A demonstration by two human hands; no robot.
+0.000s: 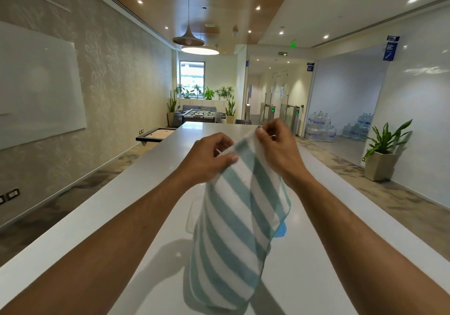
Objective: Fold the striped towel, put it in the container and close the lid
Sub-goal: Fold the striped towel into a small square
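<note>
Both hands, left hand (pixel 207 158) and right hand (pixel 280 149), pinch the striped towel (pixel 233 229) aloft

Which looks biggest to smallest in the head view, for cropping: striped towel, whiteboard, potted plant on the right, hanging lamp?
1. Whiteboard
2. Striped towel, enlarged by nearness; the two look close, so that order is unsure
3. Potted plant
4. Hanging lamp

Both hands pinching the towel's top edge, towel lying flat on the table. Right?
Not quite. Both hands, left hand and right hand, do pinch the towel's top edge, but the towel is not flat on the table: it hangs down in the air from the hands. The head view shows it.
</note>
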